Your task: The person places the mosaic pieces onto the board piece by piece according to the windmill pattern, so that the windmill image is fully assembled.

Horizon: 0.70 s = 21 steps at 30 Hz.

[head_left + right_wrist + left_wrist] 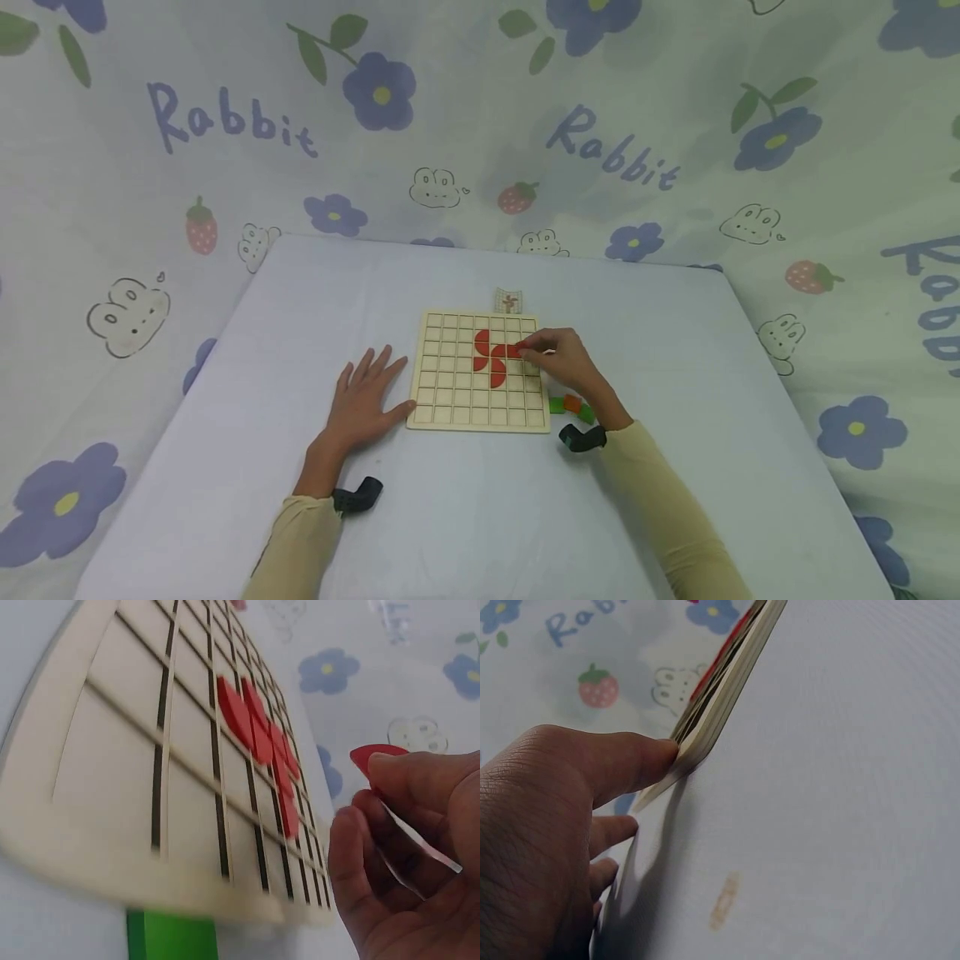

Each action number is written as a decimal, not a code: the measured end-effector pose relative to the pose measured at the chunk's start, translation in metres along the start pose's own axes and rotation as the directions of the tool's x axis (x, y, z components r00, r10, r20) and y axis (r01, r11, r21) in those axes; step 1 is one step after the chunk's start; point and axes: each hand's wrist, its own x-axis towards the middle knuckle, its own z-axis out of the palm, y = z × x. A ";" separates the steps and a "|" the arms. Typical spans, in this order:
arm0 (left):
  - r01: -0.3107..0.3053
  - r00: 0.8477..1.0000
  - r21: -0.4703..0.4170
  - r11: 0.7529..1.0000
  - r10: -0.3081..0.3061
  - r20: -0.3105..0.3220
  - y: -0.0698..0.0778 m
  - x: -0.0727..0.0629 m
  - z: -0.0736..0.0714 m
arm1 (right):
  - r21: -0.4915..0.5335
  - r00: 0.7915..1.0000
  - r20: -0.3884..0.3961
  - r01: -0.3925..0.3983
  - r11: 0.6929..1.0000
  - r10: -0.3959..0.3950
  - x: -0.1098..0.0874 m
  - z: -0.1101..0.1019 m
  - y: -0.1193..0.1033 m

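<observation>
A pale wooden grid board (442,401) lies on the table, with red curved pieces (498,367) set in a pinwheel shape near its middle. Over the board's right side, my right hand (564,364) pinches a red piece with a rounded edge (373,754) between thumb and fingers, held above the grid in the right wrist view. My left hand (364,408) rests on the table with fingers spread, left of the board. Its thumb (649,759) touches the board's near left corner. A pale strip shows among the right fingers; I cannot tell what it is.
By the board's near right corner lie green (557,406) and orange (572,403) pieces. A small card (508,301) with a red pinwheel picture stands at the far edge of the board. A patterned curtain (465,100) hangs behind the white table (337,292).
</observation>
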 end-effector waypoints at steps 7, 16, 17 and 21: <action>0.000 1.000 -0.017 1.000 0.000 0.007 0.000 0.001 0.002 | 0.092 0.999 0.044 -0.006 0.996 0.002 0.010 0.023 -0.016; 0.004 1.000 -0.001 1.000 -0.004 0.004 -0.002 0.001 0.002 | -0.042 0.985 0.099 0.147 0.988 -0.142 0.023 0.040 -0.028; 0.005 1.000 0.001 1.000 -0.005 0.004 -0.002 0.001 0.002 | -0.047 0.984 0.095 0.157 0.987 -0.152 0.025 0.041 -0.031; 0.007 1.000 0.005 1.000 -0.007 0.008 -0.002 0.001 0.001 | -0.081 0.983 0.116 0.153 0.985 -0.143 0.032 0.050 -0.036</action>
